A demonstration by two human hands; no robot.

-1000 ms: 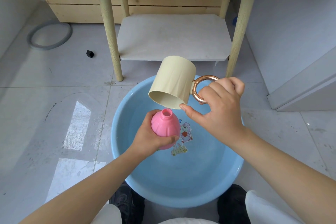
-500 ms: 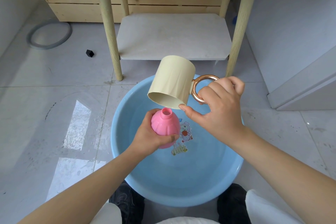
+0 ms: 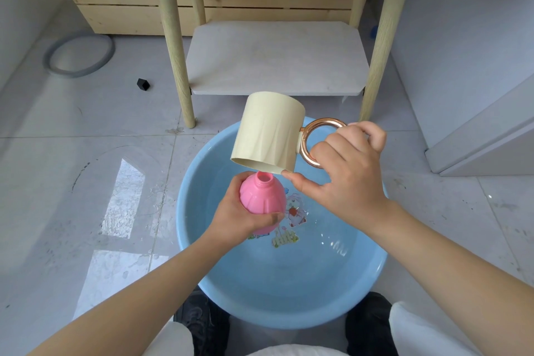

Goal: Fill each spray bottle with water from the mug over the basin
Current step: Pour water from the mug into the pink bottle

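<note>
I'm over a pale grey tiled floor [image 3: 72,182] with wet glare, a light blue basin [image 3: 289,298] between my dark shoes [image 3: 208,324]. My left hand [image 3: 239,217] is wrapped round the open pink spray bottle [image 3: 261,197]; my right hand [image 3: 346,176] pinches the cream mug [image 3: 268,133] by its copper ring handle [image 3: 312,139], tipped rim-down at the bottle's mouth. A wooden-legged side table [image 3: 277,58] stands beyond, with a grey hose ring [image 3: 78,55] and a small black cap [image 3: 143,84] off to its left

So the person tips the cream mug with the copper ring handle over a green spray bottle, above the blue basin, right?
Not quite: the head view shows the plastic bottle is pink, not green. The rest holds: the cream mug with its copper ring handle is tipped over it, above the blue basin.
</note>
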